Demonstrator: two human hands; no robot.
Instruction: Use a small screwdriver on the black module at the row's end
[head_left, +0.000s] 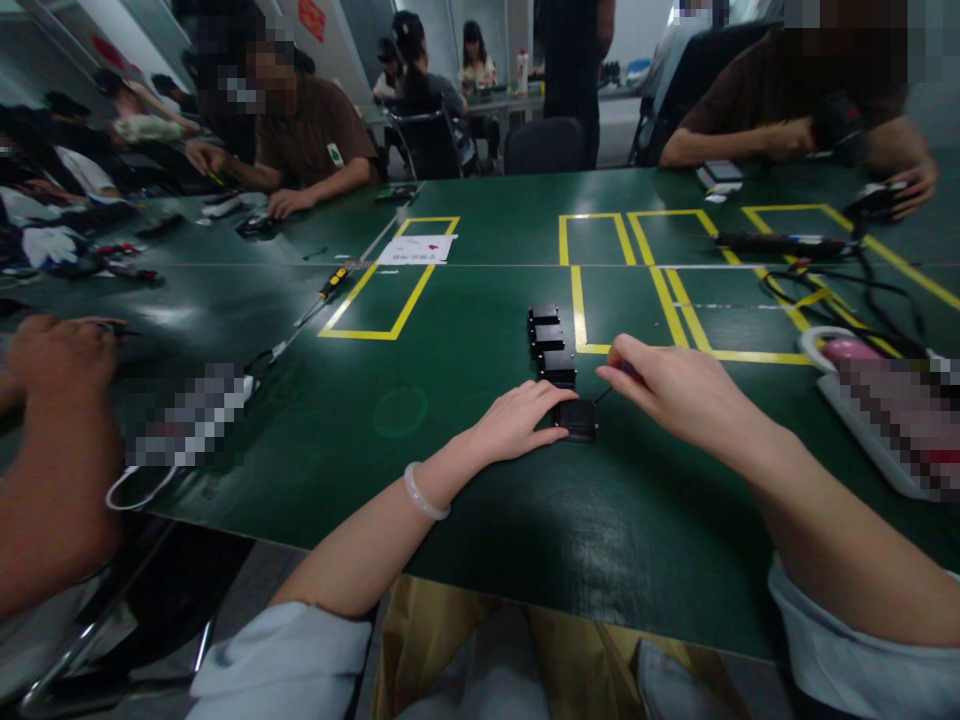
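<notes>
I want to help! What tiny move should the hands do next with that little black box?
Probably bring the right hand with its thin tool down to the nearest black box. The left hand already steadies that box, and the tool tip hovers just beside it.

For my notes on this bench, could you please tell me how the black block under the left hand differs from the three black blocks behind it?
The nearest block is touched by the left hand, with the right hand close beside it; the three blocks behind lie untouched. The nearest block sits slightly right of that row. All are small, black and boxy, on the green table.
</notes>
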